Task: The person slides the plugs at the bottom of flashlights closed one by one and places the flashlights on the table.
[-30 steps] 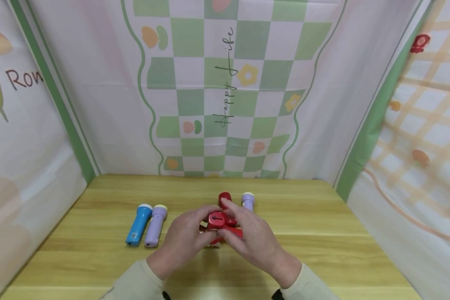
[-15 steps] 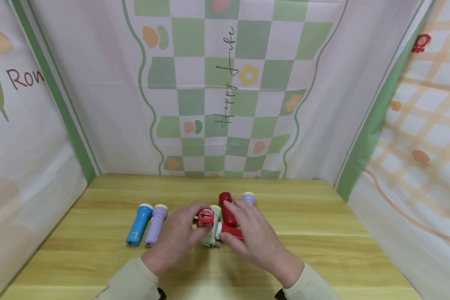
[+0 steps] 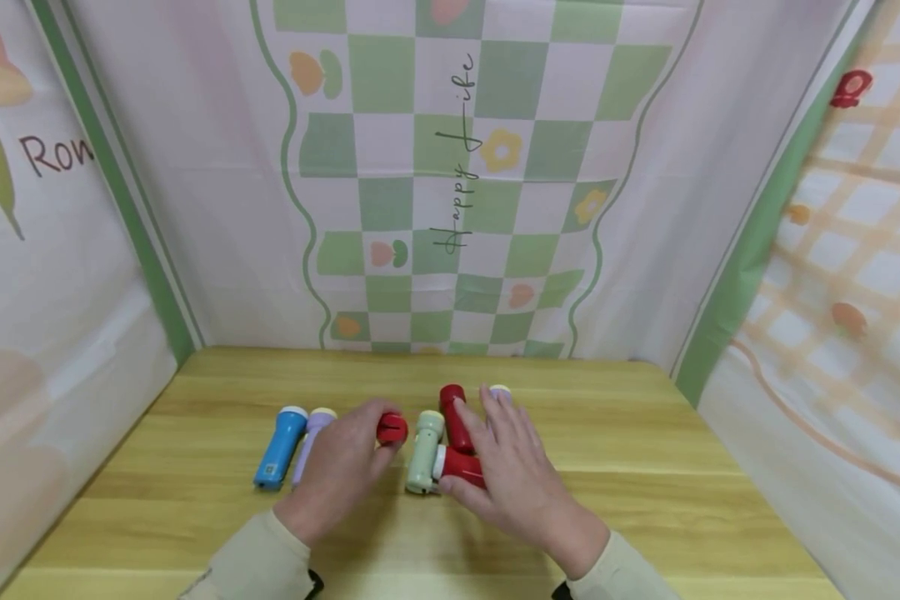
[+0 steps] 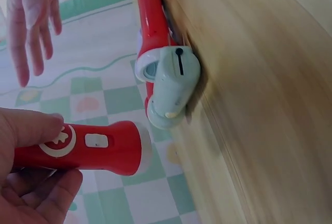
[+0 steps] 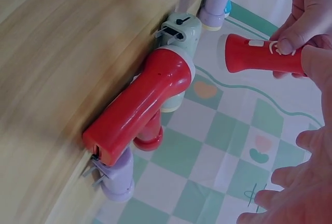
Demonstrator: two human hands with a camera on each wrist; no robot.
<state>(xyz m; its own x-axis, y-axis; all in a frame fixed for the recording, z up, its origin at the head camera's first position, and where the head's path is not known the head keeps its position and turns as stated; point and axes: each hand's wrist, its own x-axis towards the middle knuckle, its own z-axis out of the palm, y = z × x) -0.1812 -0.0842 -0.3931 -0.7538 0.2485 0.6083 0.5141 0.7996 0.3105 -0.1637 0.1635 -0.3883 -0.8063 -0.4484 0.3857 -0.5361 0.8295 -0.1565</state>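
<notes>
Red glossy flashlight with a white rim (image 4: 122, 151) sits in the left hand (image 3: 337, 467), thumb and fingers curled round its body, raised above the wood-grain table (image 3: 607, 433). The right hand (image 3: 525, 479), fingers loosely extended and holding nothing, hovers by another red flashlight (image 5: 140, 97) beside a pale-green flashlight (image 3: 424, 454).

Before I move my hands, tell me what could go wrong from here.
The red, white-rimmed tube flashlight held up in your left hand could slip and drop onto the wooden table.

Another red, white-rimmed flashlight lies crosswise beside the pale green flashlight; nudging either might roll the other.

Your right hand hovers close by, so lowering it carelessly could also disturb the third red flashlight behind.
</notes>
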